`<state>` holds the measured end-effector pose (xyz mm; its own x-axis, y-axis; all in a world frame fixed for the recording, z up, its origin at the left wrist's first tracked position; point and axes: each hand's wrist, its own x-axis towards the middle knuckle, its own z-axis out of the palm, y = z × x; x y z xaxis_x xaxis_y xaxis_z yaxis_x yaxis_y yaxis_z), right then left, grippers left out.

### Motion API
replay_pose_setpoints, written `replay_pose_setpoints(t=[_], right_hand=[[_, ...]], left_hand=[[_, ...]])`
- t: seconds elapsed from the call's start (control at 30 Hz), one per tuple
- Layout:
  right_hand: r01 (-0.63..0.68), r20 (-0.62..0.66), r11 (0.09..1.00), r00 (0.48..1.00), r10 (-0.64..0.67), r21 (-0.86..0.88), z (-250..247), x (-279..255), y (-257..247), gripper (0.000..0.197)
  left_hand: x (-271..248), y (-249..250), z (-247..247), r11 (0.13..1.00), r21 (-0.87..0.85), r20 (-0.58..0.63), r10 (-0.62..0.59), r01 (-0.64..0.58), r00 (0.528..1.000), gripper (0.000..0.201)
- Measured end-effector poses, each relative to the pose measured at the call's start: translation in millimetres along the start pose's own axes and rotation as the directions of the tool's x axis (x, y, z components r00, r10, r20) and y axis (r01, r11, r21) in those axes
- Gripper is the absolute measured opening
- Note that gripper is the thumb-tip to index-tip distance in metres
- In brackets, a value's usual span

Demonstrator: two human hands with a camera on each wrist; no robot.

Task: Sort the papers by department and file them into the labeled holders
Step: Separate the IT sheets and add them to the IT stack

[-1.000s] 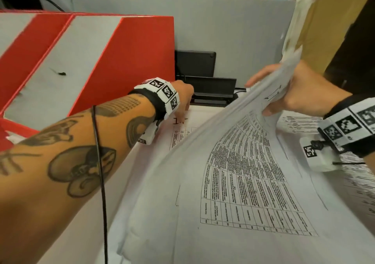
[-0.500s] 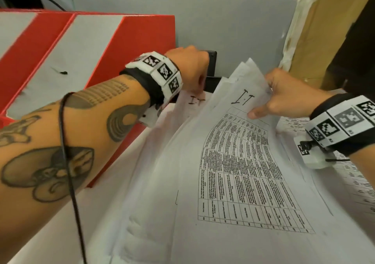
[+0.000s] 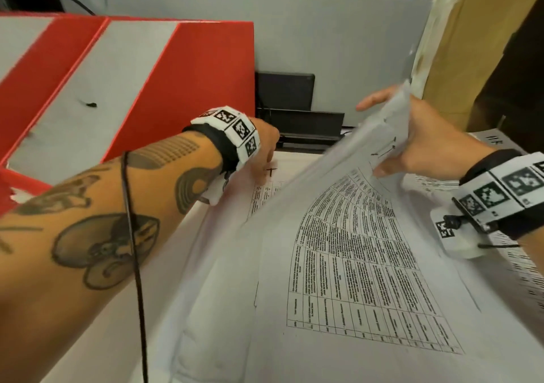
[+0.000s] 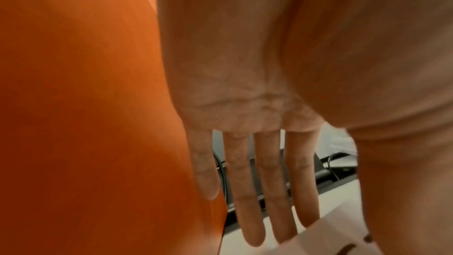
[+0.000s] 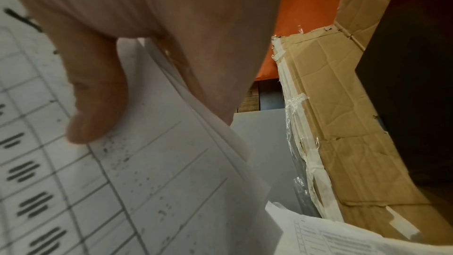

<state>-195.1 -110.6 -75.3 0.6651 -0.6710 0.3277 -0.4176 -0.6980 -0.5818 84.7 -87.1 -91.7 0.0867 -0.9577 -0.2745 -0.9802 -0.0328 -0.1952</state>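
R hand (image 5: 152,32) pinches printed sheets (image 5: 157,181), thumb on top; taped cardboard box (image 5: 343,123) to the right.

- An office desk, it seems: red and grey cardboard file holders (image 3: 176,67) stand before a grey partition wall (image 3: 338,38).
- White printed table sheets (image 3: 353,265) lie spread beside a taped brown cardboard box (image 5: 343,123).

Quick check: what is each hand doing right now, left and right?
Left hand: open, fingers straight, holding nothing, beside the red file holder.
Right hand: holding the lifted top edge of a few printed papers.
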Motion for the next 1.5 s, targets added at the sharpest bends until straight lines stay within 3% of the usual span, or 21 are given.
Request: replay_pose_setpoints(t=[0.17,0.33,0.5,0.57,0.63,0.7,0.77,0.83,0.87,0.9,0.93,1.0,1.03,1.07,1.13,1.2,1.3,1.5], right_hand=[[-0.025,0.054,0.998,0.998,0.029,-0.062,-0.6,-1.0,5.6,0.049],[-0.032,0.051,0.999,0.998,0.034,-0.041,-0.9,-0.1,10.9,0.044],[-0.025,0.052,0.996,0.998,0.029,-0.089,0.7,-0.1,9.3,0.039],[-0.039,0.057,0.993,0.997,0.045,-0.107,2.7,1.9,11.9,0.041],[-0.048,0.077,0.994,0.995,0.056,-0.099,5.9,4.2,11.1,0.053],[-0.033,0.07,0.993,0.997,0.041,-0.111,9.0,6.6,6.8,0.054],[-0.011,0.019,0.995,1.0,0.013,-0.103,8.5,8.3,4.8,0.043],[0.019,-0.015,0.999,1.0,-0.019,-0.029,7.5,4.9,2.5,0.052],[0.039,-0.014,0.999,0.999,-0.039,-0.005,6.3,2.8,2.8,0.06],[0.053,0.002,0.999,0.999,-0.053,0.007,5.3,0.4,3.1,0.064],[0.053,0.025,0.999,0.998,-0.053,0.005,3.3,-1.4,6.3,0.061],[0.04,0.081,0.999,0.996,-0.039,-0.007,-1.0,-5.1,5.7,0.044],[0.041,0.095,0.999,0.995,-0.041,-0.001,-3.1,-6.2,6.2,0.035],[0.066,0.105,0.998,0.992,-0.066,0.002,-5.1,-5.9,9.1,0.028],[0.114,0.104,0.993,0.989,-0.109,-0.041,-6.0,-5.5,12.7,0.03],[0.126,0.092,0.992,0.988,-0.125,-0.016,-5.4,-4.1,17.5,0.029],[0.115,0.082,0.993,0.99,-0.115,0.007,-5.6,-4.2,19.3,0.034],[0.093,0.088,0.996,0.992,-0.091,-0.014,-3.3,-6.3,13.1,0.042]], left_hand=[[2.7,0.4,-1.2,0.999,-0.008,-0.14,-0.036,0.035,0.99,0.038],[1.4,-0.4,-7.8,1.0,0.02,-0.244,-0.015,0.021,0.97,0.018],[-15.9,4.4,-25.3,0.993,0.069,-0.341,-0.067,0.097,0.937,0.026],[-28.0,7.3,-38.1,0.999,0.028,-0.412,-0.023,0.037,0.911,0.023],[-38.3,9.3,-49.1,0.982,-0.103,-0.414,0.105,-0.161,0.904,0.015],[-51.8,15.0,-57.9,0.869,-0.315,-0.364,0.261,-0.382,0.894,0.018],[-62.0,23.7,-62.0,0.672,-0.556,-0.35,0.345,-0.49,0.871,0.024],[-60.5,24.7,-62.4,0.427,-0.793,-0.332,0.295,-0.434,0.896,0.043],[-54.3,20.4,-58.0,0.395,-0.838,-0.299,0.245,-0.377,0.922,0.05],[-45.1,14.1,-52.2,0.462,-0.819,-0.276,0.202,-0.34,0.94,0.049],[-34.6,7.3,-46.0,0.612,-0.729,-0.254,0.175,-0.307,0.951,0.042],[-15.0,-4.6,-29.2,0.91,-0.377,-0.101,0.145,-0.173,0.984,0.035],[-7.6,-6.6,-20.6,0.978,-0.188,0.012,0.094,-0.09,0.996,0.046],[-2.3,-6.7,-12.7,0.996,-0.078,0.096,0.05,-0.042,0.994,0.053],[4.0,-3.6,-1.6,0.999,-0.04,0.133,0.025,-0.02,0.991,0.049],[8.2,-1.6,3.6,0.999,-0.035,0.086,0.031,-0.028,0.996,0.042],[10.8,-4.7,6.1,0.999,-0.05,-0.079,0.01,-0.014,0.997,0.026],[11.2,-2.2,6.8,0.998,-0.062,-0.135,0.016,-0.024,0.991,0.026]])
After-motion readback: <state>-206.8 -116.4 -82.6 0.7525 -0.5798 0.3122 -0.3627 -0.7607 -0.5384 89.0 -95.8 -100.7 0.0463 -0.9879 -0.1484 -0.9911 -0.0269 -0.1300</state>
